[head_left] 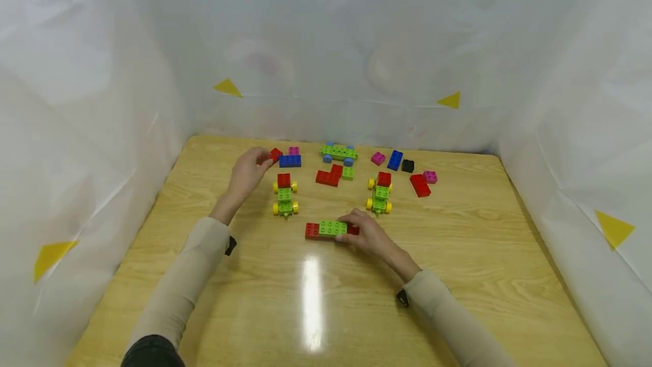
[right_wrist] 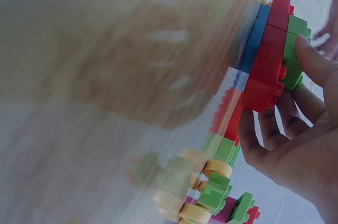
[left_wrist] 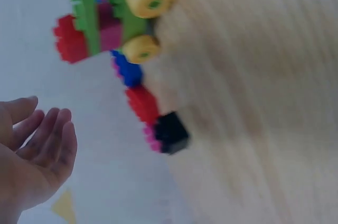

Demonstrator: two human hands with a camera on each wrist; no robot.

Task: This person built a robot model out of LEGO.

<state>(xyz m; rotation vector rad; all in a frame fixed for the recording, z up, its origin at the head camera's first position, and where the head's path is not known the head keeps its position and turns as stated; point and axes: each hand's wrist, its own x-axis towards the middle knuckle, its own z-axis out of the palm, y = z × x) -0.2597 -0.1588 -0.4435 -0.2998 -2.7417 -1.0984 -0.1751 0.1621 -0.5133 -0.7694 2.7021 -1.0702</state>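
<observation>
My right hand (head_left: 368,234) grips a brick stack (head_left: 333,228) near the table's middle. The stack has a green brick (right_wrist: 297,49) on top of red bricks (right_wrist: 269,52), with a blue brick (right_wrist: 255,39) beneath. In the right wrist view the thumb lies against the green brick and the fingers pass round the far side. At the back left, my left hand (head_left: 248,171) hovers beside a red brick (head_left: 275,155). The left wrist view shows that hand (left_wrist: 39,155) with loosely bent fingers, nothing in it, apart from the bricks.
Two yellow-wheeled vehicles (head_left: 284,196) (head_left: 380,193) stand beyond the stack. Farther back are a blue-wheeled green car base (head_left: 338,153), red bricks (head_left: 327,178), a small green brick (head_left: 348,173), blue bricks (head_left: 290,161) and a black brick (head_left: 408,166). White sheeting (head_left: 326,44) encloses the table.
</observation>
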